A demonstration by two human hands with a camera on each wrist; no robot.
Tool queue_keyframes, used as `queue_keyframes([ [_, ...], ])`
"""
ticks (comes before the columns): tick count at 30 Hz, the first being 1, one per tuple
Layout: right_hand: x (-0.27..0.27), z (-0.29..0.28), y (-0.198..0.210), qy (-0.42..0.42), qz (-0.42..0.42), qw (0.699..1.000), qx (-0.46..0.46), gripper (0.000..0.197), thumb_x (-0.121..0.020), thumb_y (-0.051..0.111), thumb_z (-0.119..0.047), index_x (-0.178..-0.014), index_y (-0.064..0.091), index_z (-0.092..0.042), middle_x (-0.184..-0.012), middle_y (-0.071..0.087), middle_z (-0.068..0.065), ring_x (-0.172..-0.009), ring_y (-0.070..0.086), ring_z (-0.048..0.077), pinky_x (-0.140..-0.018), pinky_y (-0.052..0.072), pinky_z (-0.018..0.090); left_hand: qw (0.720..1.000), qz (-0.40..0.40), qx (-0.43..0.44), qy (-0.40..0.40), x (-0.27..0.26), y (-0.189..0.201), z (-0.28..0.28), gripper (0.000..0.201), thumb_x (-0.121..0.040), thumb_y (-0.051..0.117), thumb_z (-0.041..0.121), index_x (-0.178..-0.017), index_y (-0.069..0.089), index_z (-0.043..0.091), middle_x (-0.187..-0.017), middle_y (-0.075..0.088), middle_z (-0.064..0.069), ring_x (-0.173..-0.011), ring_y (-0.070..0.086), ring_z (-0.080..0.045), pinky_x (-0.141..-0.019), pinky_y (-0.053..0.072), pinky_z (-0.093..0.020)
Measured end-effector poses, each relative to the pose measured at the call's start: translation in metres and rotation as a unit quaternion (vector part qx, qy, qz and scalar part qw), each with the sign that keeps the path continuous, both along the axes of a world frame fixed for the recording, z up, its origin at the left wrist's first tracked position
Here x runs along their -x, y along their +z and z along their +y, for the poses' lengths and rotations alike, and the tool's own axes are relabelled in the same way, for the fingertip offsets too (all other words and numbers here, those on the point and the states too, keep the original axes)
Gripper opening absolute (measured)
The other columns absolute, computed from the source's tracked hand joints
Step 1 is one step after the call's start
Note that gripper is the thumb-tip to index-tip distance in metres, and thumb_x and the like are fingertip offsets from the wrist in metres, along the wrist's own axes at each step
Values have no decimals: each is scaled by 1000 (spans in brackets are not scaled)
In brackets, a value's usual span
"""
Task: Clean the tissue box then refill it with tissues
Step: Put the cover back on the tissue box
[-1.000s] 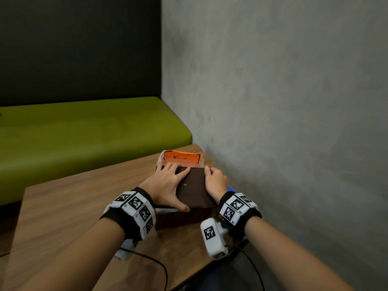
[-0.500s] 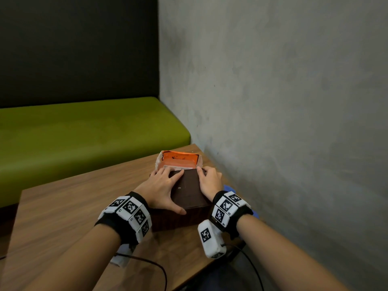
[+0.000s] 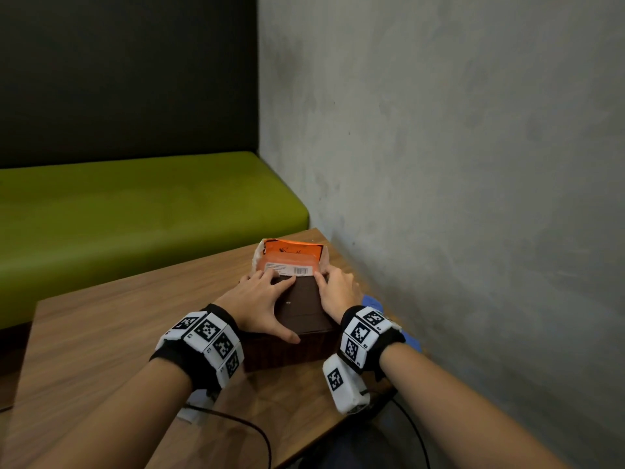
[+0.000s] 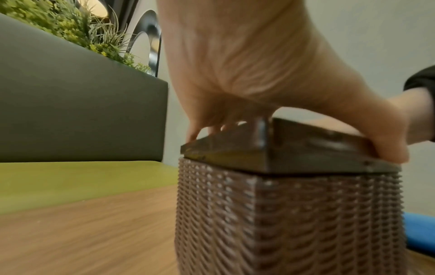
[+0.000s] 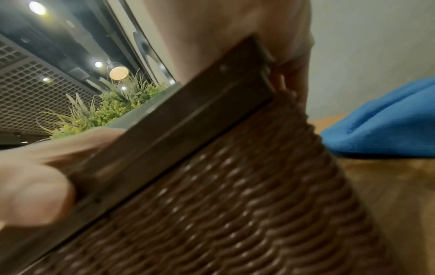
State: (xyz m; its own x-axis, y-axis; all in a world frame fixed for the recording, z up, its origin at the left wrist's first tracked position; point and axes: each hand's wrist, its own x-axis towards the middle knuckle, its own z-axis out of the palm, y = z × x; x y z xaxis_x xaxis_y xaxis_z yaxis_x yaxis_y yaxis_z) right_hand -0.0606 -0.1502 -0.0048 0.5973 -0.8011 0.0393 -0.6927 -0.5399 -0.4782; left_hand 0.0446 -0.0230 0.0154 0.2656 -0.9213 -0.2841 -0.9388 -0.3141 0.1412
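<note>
Lid (image 3: 302, 308) travel is the change: compared with a second ago, your hands have drawn the dark sliding panel back toward you along the top of the woven tissue box (image 3: 287, 350), and the orange tissue pack (image 3: 290, 259) shows more of itself at the far end, its barcode label now uncovered. The box stands on the bench (image 3: 101, 333) close to the wall, with a blue cloth (image 3: 373, 304) just beside it on your right.

Your left hand (image 3: 260, 304) lies spread on the panel, fingers fairly straight and thumb hooked over its near edge; your right hand (image 3: 340, 294) presses the panel's right edge, its thumb on the near corner in the right wrist view. Neither hand is clenched.

With the pack already lying inside the box, you are probably well into refilling. Whether you are opening or closing the panel I cannot tell for sure.
</note>
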Motion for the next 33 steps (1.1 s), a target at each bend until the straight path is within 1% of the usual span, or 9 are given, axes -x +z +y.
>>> queue_keyframes([
  [5,-2,-3,-2,39,24,999,25,36,-98,39,-33,-120,51,-8,-109,65,22,-102,60,40,-81,49,43,999,-29,21,-17,-1,-9,4,141,-25,7,98,-147,7,27,-149,24,-7,-134,25,-27,-112,22,-43],
  [13,-3,-3,-5,66,29,996,53,43,-99,35,-29,-135,33,-5,-106,65,24,-99,61,42,-80,49,45,996,-66,48,-41,-5,-18,4,124,-39,18,92,-147,4,33,-150,20,-5,-134,23,-25,-111,21,-40],
  [16,-4,-1,-6,61,26,997,39,47,-99,34,-30,-139,27,-6,-108,64,24,-100,60,42,-81,49,45,997,-23,66,-35,-6,-21,7,121,-41,13,94,-146,2,35,-155,11,-6,-141,14,-25,-115,11,-47],
  [18,-3,-3,-5,43,17,999,-13,45,-99,34,-34,-133,35,-5,-112,62,25,-103,59,41,-82,47,44,990,23,140,27,-8,-25,12,116,-47,4,95,-146,8,35,-156,10,-6,-143,13,-24,-116,10,-51],
  [20,2,-9,-3,2,4,997,-74,48,-98,32,-42,-123,44,-3,-119,58,26,-110,55,41,-87,45,43,959,89,212,164,-9,-31,16,96,-68,17,85,-146,13,29,-155,14,-13,-142,19,-30,-116,19,-51],
  [22,5,-12,-3,-19,25,992,-120,59,-95,29,-52,-123,47,-2,-128,54,25,-117,51,40,-95,42,43,908,182,200,321,-10,-36,15,76,-87,37,59,-146,13,18,-150,22,-23,-136,30,-39,-113,30,-49],
  [24,5,-9,-2,-6,75,985,-155,71,-93,23,-59,-126,50,-3,-133,52,22,-123,47,39,-100,39,41,865,245,161,408,-8,-37,10,66,-92,39,48,-137,26,1,-140,39,-28,-126,42,-42,-106,37,-47],
  [29,11,2,14,-17,-15,989,-148,72,-91,21,-62,-113,61,-6,-122,61,19,-116,52,35,-95,40,39,814,269,287,427,5,-19,3,45,-94,40,41,-114,40,1,-121,55,-25,-111,53,-42,-95,42,-45],
  [33,23,7,27,-57,-143,976,-157,54,-91,39,-55,-72,57,-8,-92,63,15,-102,56,32,-78,37,34,696,306,468,450,13,-6,20,34,-96,38,38,-78,42,9,-83,55,-11,-84,49,-26,-77,36,-35],
])
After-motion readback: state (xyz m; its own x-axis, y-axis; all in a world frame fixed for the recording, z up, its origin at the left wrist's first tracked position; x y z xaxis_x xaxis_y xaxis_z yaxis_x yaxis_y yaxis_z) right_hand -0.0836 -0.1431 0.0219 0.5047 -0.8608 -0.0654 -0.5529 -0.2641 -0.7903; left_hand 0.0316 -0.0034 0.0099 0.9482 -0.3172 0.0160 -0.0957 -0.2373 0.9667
